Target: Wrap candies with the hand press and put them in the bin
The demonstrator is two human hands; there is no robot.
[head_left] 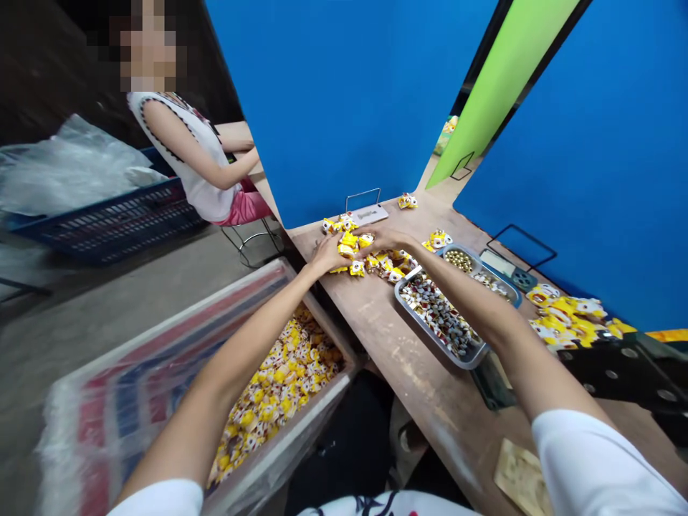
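Observation:
Both arms reach forward to the far end of the workbench. My left hand (325,254) is curved around the left side of a small heap of yellow-and-white animal figures (349,244). From the right, my right hand (383,239) cups the same heap, its fingers bent against the figures. Some figures are pressed between the two hands; the fingertips are partly hidden. More loose figures (390,265) lie just under and right of my right hand. Behind the hands a phone (370,214) lies flat on the bench, with one figure (407,201) farther back.
A metal tray (438,315) of small white-and-red parts stands under my right forearm, beside a bowl of gold beads (459,260). More yellow pieces (570,315) lie right. Below left, a lined box (161,358) holds many figures. Blue partitions (344,100) border the bench; a co-worker (188,150) sits left.

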